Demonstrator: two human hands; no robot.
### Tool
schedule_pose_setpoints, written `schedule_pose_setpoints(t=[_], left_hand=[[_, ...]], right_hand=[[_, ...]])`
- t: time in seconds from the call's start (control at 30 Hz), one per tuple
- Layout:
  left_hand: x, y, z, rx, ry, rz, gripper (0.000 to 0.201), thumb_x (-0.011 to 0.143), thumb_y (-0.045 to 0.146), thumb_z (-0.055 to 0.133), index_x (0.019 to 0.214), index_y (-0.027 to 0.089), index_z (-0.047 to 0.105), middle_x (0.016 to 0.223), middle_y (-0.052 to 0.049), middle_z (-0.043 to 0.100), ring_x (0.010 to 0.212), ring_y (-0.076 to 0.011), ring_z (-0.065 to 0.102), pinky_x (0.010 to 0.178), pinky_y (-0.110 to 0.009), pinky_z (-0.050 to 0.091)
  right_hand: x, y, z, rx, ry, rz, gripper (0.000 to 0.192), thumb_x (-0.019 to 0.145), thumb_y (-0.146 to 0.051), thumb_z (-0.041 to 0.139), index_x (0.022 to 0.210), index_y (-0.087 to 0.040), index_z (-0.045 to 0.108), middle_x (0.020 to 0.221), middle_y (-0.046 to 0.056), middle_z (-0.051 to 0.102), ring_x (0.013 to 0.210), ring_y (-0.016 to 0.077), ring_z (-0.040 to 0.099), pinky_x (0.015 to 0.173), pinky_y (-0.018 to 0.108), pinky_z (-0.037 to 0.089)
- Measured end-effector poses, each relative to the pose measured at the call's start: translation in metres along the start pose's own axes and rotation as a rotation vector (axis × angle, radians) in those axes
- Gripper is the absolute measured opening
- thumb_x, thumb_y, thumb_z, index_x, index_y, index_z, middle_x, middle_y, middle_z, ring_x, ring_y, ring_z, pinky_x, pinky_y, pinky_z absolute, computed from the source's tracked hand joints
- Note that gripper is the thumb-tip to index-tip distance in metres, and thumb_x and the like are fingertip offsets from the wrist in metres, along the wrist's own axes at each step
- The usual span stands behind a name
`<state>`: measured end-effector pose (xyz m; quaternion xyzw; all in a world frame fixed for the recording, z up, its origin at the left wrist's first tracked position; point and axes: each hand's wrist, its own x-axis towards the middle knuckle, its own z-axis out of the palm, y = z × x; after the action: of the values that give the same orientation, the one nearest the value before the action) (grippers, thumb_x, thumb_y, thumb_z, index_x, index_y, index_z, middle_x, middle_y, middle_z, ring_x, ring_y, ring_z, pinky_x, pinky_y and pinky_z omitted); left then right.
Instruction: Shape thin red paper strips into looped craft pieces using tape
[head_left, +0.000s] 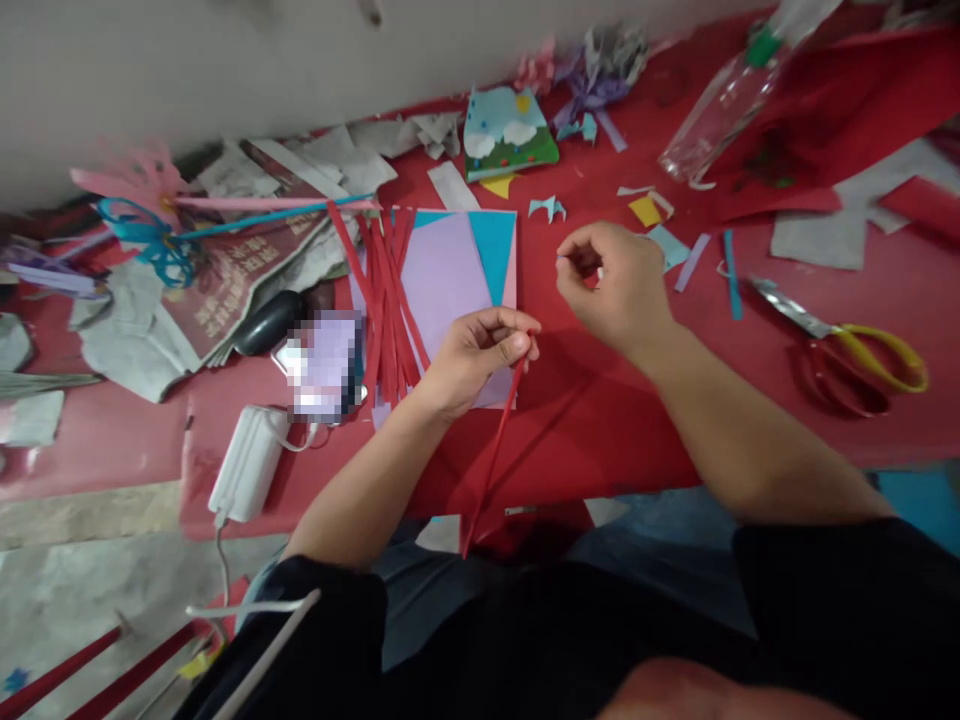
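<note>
Fingers of the left hand [480, 355] curl in, thumb pressed against forefinger, pinching the upper end of a red paper strip [495, 455]. From that pinch the strip hangs down and slightly left, toward the person's lap, its lower end past the table edge. The left forearm comes up from the lower left, wrist bent a little so the knuckles face the camera.

Up and to the right of that pinch, the right hand [615, 285] is closed in a loose fist, fingertips drawn together at its left side; something small and red shows between them, though what it is cannot be told. The right forearm runs in from the lower right, resting on the red table cover [600, 420].

Just left of the left-hand pinch lies a bundle of red strips [386, 300] across a stack of coloured paper sheets [457, 270], lilac on top with blue and pink showing at the right. Well to the right of both hands lie scissors [847, 345] with yellow and red handles. Above the right hand, a clear plastic bottle [724, 110] lies on its side.
</note>
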<state>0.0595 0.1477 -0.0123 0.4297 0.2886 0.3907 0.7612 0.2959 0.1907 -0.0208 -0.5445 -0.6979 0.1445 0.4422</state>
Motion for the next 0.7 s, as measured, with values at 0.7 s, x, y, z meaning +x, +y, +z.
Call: schedule_pose_setpoints(t=[0.7], left_hand=[[0.004, 0.004, 0.012, -0.085, 0.236, -0.148, 0.032, 0.097, 0.038, 0.091, 0.106, 0.012, 0.075, 0.082, 0.002, 0.074, 0.066, -0.0075, 0.074, 0.07, -0.022, 0.054]], right_hand=[[0.131, 0.057, 0.049, -0.186, 0.003, 0.045, 0.005, 0.101, -0.024, 0.076, 0.098, -0.025, 0.073, 0.097, 0.004, 0.085, 0.092, 0.0214, 0.075, 0.102, 0.041, 0.064]])
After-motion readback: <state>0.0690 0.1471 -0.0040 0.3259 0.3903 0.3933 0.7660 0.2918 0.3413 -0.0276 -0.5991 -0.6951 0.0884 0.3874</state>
